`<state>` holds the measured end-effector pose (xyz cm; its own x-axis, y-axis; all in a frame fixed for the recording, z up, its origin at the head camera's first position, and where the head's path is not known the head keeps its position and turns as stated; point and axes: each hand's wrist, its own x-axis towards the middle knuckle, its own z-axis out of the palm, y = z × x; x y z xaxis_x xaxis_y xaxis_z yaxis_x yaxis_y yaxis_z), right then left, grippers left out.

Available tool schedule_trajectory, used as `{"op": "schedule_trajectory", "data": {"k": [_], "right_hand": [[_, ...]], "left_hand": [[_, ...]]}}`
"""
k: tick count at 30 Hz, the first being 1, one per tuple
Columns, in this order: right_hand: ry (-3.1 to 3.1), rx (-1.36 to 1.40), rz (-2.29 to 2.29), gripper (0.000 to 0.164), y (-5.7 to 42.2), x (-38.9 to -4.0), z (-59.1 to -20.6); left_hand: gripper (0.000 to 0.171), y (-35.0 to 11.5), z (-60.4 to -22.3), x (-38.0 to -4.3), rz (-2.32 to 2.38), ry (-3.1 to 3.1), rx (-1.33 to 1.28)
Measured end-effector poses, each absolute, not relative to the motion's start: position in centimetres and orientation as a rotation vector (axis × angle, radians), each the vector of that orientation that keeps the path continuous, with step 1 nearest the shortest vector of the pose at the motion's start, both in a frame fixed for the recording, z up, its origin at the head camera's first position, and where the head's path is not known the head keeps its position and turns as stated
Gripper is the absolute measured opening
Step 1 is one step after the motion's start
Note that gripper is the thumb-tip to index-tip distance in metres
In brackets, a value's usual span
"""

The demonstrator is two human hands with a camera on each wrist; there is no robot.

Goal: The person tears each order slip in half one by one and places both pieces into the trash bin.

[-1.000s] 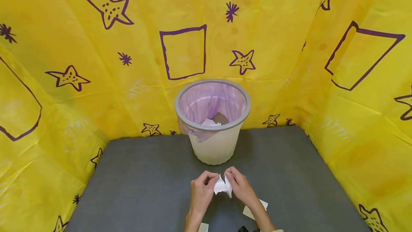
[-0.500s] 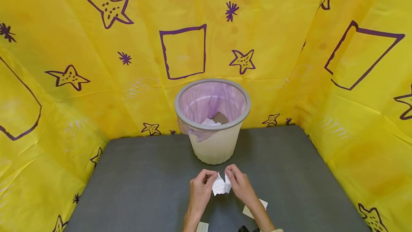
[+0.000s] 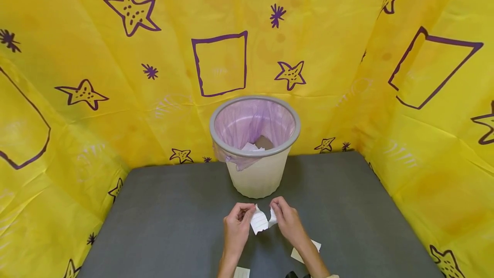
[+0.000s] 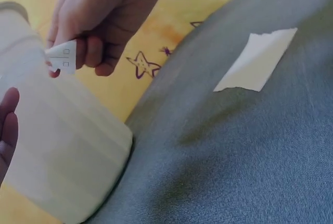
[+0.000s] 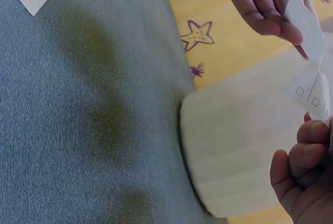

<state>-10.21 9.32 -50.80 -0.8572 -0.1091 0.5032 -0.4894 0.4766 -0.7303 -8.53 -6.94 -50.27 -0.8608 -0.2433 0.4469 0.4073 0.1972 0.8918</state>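
Note:
In front of the bin, my left hand (image 3: pixel 236 228) pinches a torn piece of white lined paper (image 3: pixel 259 221) between thumb and fingertips. My right hand (image 3: pixel 289 223) pinches a smaller piece of the paper (image 3: pixel 272 217) just beside it. A deep tear runs between the two pieces; I cannot tell whether they still join at the lower edge. Small printed squares show on the right-hand piece (image 5: pixel 312 95) in the right wrist view. Both hands are held above the grey table (image 3: pixel 173 218).
A pale waste bin (image 3: pixel 256 179) with a purple liner stands at the back, holding paper scraps (image 3: pixel 252 146) and something brown (image 3: pixel 264 142). One torn scrap (image 3: pixel 297 255) lies by the right forearm, another (image 3: pixel 242 273) by the left. Yellow patterned cloth (image 3: pixel 173 55) walls the table.
The tear in the paper has widened and run further down. My left hand has shifted slightly left with its piece, while my right hand has moved little.

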Motion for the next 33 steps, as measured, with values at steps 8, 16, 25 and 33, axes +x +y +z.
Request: {"op": "schedule_trajectory", "data": {"k": [8, 16, 25, 33], "right_hand": [[-2.290, 0.494, 1.232, 0.008, 10.1, -10.5, -51.0], [-2.337, 0.489, 1.259, 0.005, 11.0, -10.9, -51.0], [-2.341, 0.369, 1.208, 0.011, 13.5, -11.5, -51.0], [-2.360, 0.356, 1.235, 0.010, 13.9, -11.2, -51.4]], "left_hand": [[0.005, -8.3, -50.5, -8.8, -1.814, -1.884, -0.072], [0.007, -9.6, -50.8, -8.9, -1.771, -2.046, -0.011], [0.007, -12.2, -49.4, -8.2, -1.654, -2.207, 0.162], [0.009, -13.8, -51.9, -9.0, -1.638, -2.250, 0.253]]}}
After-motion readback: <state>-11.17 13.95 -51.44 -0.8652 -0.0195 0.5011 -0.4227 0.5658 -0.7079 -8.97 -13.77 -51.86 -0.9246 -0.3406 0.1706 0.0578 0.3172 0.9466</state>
